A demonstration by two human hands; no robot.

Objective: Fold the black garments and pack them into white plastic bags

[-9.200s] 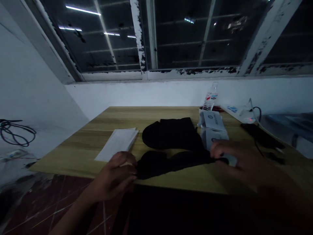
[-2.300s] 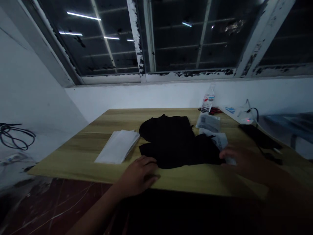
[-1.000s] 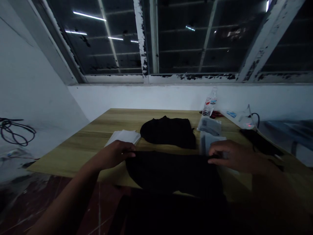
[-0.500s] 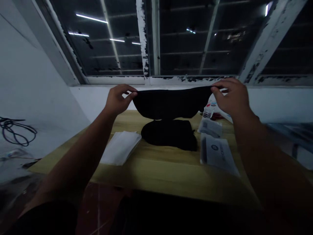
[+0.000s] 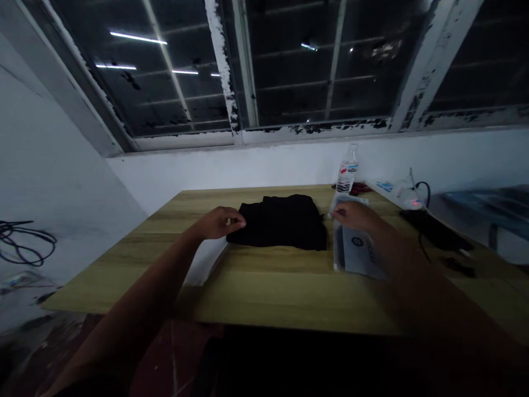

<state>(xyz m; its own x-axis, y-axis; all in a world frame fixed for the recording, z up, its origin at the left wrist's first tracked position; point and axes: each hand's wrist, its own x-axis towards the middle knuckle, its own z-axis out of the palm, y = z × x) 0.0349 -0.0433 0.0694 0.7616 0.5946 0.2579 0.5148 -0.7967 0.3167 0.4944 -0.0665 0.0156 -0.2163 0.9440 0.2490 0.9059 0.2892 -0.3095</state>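
Left of centre, the left hand (image 5: 220,223) is seen nearly closed at the black cloth (image 5: 281,227), laid mid-frame; right of centre, the right hand (image 5: 353,215) is curled over a printed packet (image 5: 356,256). Neither grip can be confirmed.

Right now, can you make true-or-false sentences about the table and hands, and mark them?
1. The flat black fabric lies on the pale wooden table. True.
2. The clear plastic bottle lies on its side. False: it is standing.
3. The bare right hand is nearer the white rectangular stack than the bare left hand. False: the left is nearer.
4. The greyish plastic packet with a round mark lies right of the fabric. True.
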